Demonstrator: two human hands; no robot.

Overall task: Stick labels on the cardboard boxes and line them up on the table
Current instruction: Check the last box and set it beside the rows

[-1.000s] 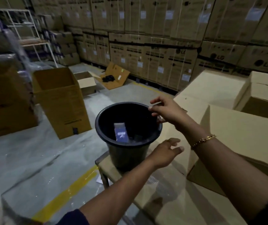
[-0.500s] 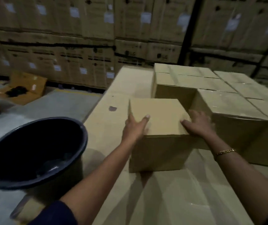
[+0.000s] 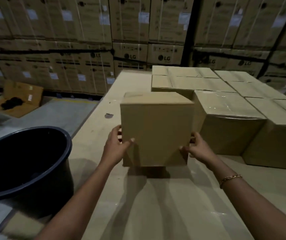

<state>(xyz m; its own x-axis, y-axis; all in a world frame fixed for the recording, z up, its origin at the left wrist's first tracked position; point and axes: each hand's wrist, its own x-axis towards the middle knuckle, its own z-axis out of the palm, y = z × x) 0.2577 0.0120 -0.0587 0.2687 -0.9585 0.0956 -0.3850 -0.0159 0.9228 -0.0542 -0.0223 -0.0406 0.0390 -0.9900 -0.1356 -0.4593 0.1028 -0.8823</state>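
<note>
At the middle of the table (image 3: 156, 213), a plain cardboard box (image 3: 156, 132) is clamped between both hands. The left hand (image 3: 116, 146) and the right hand (image 3: 197, 148) each wrap a lower side edge, with the thumbs on the near face. A shadow lies under it. Just right stand taped boxes (image 3: 225, 118) packed together. A dark bucket (image 3: 26, 161) sits left, and stacked cartons (image 3: 69, 49) line the back.

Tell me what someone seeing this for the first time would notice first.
The plain cardboard box in the middle, gripped at its lower sides by the left hand and right hand above the table. To its right, closed boxes sit packed together on the table. At the left stands a dark bucket, and a wall of stacked cartons fills the background.
</note>
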